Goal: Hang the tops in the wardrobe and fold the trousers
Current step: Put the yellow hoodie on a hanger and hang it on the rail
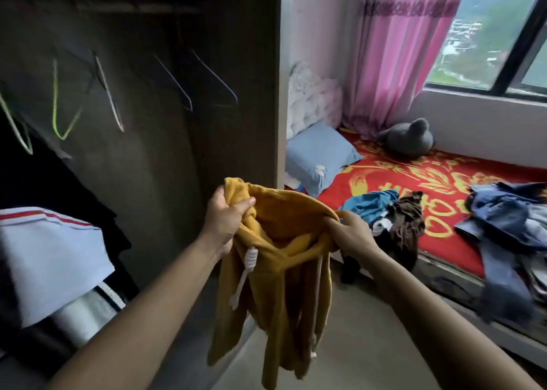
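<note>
**Left hand (225,221) and right hand (352,233) both gripping the mustard hoodie (284,271)**

Got it by the hood opening, one fist each side, dangling in front of the open wardrobe (251,108). Pretty sure this is the hanging step. Next I'd need to free a hand and grab an empty wire hanger (177,88) inside. Other clothes (503,221) lie heaped on the bed (444,182).

Daylight from window (488,34) at right; bed (429,182) side bright. Dim inside wardrobe (165,153), hangers (55,99) smeared. Centre yellow hoodie (281,241) fairly sharp. Right-edge jeans pile (503,221) motion-blurred. Wide-angle bending at borders.
</note>
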Demonstrator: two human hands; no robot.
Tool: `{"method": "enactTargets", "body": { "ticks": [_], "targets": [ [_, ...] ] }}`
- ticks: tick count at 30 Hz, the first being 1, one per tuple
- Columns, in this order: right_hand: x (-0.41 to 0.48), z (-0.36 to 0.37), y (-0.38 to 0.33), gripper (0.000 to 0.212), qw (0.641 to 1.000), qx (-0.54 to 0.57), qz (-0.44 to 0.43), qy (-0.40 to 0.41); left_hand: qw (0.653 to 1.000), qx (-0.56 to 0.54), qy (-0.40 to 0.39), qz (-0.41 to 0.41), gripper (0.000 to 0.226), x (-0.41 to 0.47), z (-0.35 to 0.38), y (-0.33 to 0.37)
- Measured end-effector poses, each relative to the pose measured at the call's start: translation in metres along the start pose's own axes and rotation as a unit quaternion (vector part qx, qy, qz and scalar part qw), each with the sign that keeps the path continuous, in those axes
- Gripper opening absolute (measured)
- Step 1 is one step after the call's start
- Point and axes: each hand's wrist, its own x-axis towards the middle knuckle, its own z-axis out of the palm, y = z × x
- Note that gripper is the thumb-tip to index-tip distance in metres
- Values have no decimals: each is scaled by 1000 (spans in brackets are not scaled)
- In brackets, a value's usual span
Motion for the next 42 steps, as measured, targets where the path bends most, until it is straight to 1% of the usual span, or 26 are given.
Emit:
{"method": "enactTargets", "body": {
  "ticks": [2,5,8,9,11,13,16,19,22,25,27,31,33,36,37,39,41,42],
  "targets": [
    [33,10,-9,20,999,-14,-35,-39,996,50,49,45,40,15,-7,17],
    [79,25,-32,27,990,-42,-96,-96,983,101,132,72,23,36,-15,38],
    [119,42,-58,32,979,-64,-153,-118,965,118,215,88,36,56,-20,59],
    [130,47,-65,34,975,-58,-171,-127,960,121,236,94,32,63,-24,63],
    [150,57,-77,27,967,-24,-197,-157,948,133,270,104,15,76,-33,69],
    [166,67,-88,17,958,17,-202,-202,940,138,289,117,12,86,-40,74],
    [182,87,-103,17,946,42,-208,-246,928,154,316,127,13,95,-51,77],
    [191,109,-118,16,935,44,-223,-271,924,154,326,129,15,102,-69,77],
    [196,131,-136,19,928,29,-246,-279,928,156,313,125,17,112,-90,75],
    [197,152,-165,19,927,20,-263,-268,938,145,296,110,16,121,-117,67],
    [197,167,-193,22,929,8,-276,-246,945,132,285,92,14,124,-136,61],
    [197,196,-252,40,936,2,-314,-161,952,93,284,67,7,134,-173,51],
    [195,210,-278,50,937,27,-316,-147,955,77,280,53,12,139,-189,47],
    [186,233,-311,67,937,82,-296,-167,957,75,277,31,31,148,-208,42],
    [183,241,-322,72,935,100,-291,-177,957,79,277,29,33,151,-213,40],
    [178,257,-345,81,928,128,-285,-201,957,77,278,28,30,155,-221,36],
    [174,271,-367,87,924,144,-280,-216,957,72,279,29,18,157,-226,33],
    [174,277,-377,89,925,148,-276,-216,957,74,280,30,17,159,-227,34]
  ]
}}
